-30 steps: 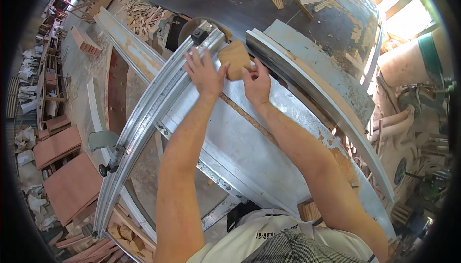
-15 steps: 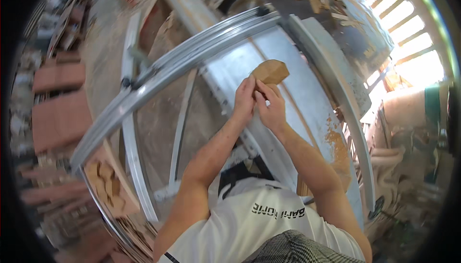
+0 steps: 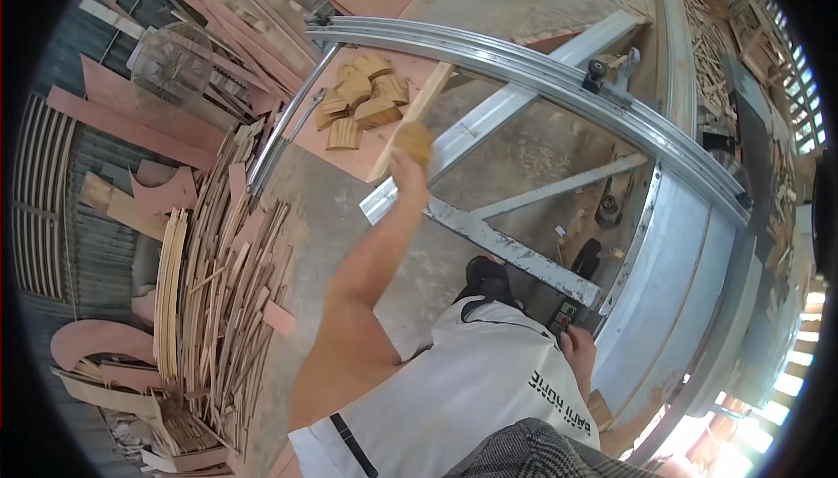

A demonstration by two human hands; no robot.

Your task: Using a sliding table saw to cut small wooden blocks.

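Observation:
My left hand (image 3: 406, 171) is closed on a curved wooden block (image 3: 413, 144), slightly blurred, and holds it out to the left over the edge of a board. Several similar wooden blocks (image 3: 353, 98) lie in a loose heap on that pinkish board (image 3: 327, 151), just beyond the hand. Low at my right side, my right hand (image 3: 578, 351) is beside a small switch box (image 3: 565, 314) with red and green buttons. Its fingers are partly visible, loosely apart, with nothing seen in them; whether they touch the box I cannot tell.
A metal sliding rail (image 3: 497, 59) with a clamp (image 3: 611, 76) runs across the far side, braced by metal frame bars (image 3: 515, 247). The machine's metal table (image 3: 668, 277) is on the right. Wood strips (image 3: 209, 295) pile up at left, near a fan (image 3: 170, 61).
My view has turned left. Both hands were together at the wooden block over the metal table; now my left hand alone carries it near the heap, and my right has dropped by the switch box.

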